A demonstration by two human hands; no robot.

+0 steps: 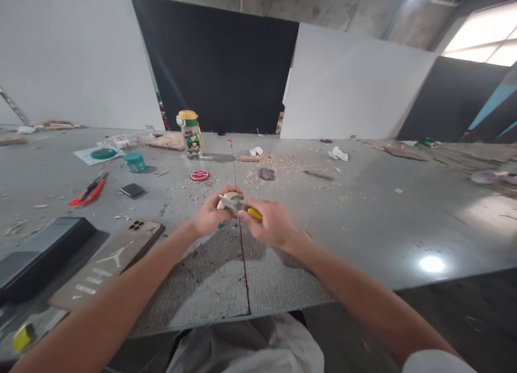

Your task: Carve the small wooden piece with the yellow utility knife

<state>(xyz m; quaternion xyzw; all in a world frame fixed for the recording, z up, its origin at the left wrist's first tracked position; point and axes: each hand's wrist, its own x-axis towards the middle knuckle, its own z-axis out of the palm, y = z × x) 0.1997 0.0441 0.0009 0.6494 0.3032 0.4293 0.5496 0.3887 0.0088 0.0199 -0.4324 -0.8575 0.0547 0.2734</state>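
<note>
My left hand (210,214) is closed around a small pale piece, apparently wood, with green patches (231,195). In my right hand (269,222) is a yellow-handled utility knife (254,214), gripped by the handle. Its metal blade points left and lies across the pale piece; whether it cuts in cannot be made out. Both hands are close together above the grey table (363,217), near its middle seam. My fingers hide much of the piece. Beyond them lie a round red tin lid (200,175) and a brownish block (267,174).
Wood shavings (286,163) are scattered behind my hands, near a thin wooden-handled tool (320,175). A yellow-capped bottle (191,135) stands at the back. To the left are a teal jar (134,162), red-handled pliers (89,191), a phone (109,260) and a dark box (44,254).
</note>
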